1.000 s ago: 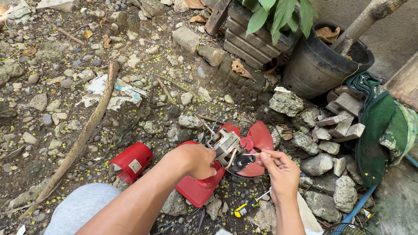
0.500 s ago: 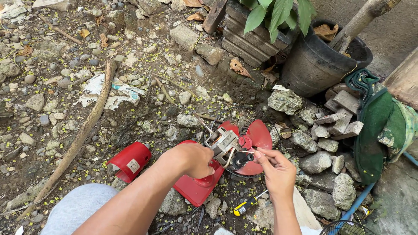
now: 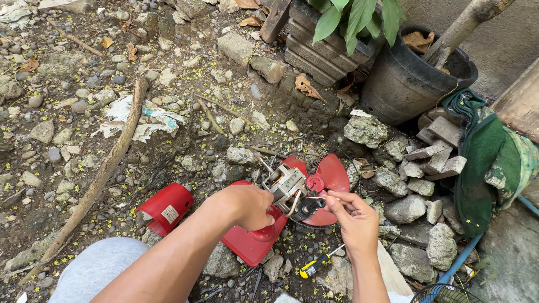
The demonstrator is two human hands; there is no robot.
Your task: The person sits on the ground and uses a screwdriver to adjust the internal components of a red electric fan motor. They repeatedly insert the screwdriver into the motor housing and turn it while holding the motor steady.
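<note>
A dismantled red fan lies on the stony ground. Its bare metal motor (image 3: pixel 286 185) sits above the red base (image 3: pixel 250 244), with the red blade (image 3: pixel 331 174) and a wire grille (image 3: pixel 306 151) behind. My left hand (image 3: pixel 247 205) is closed around the fan's neck just left of the motor. My right hand (image 3: pixel 353 219) pinches a thin wire beside a small black cylinder (image 3: pixel 310 206) at the motor's front. The red motor cover (image 3: pixel 167 207) lies apart to the left. A yellow and black screwdriver (image 3: pixel 314 265) rests on the ground below my right hand.
A black pot (image 3: pixel 404 84) stands at the back right, beside a pile of grey stones (image 3: pixel 404 191) and a green cloth (image 3: pixel 483 157). A long stick (image 3: pixel 106 168) runs down the left. A second grille (image 3: pixel 443 293) and a blue pipe (image 3: pixel 460 258) lie at bottom right.
My right hand has shifted slightly left, closer to the motor, still pinching the wire. My left hand keeps its grip on the fan.
</note>
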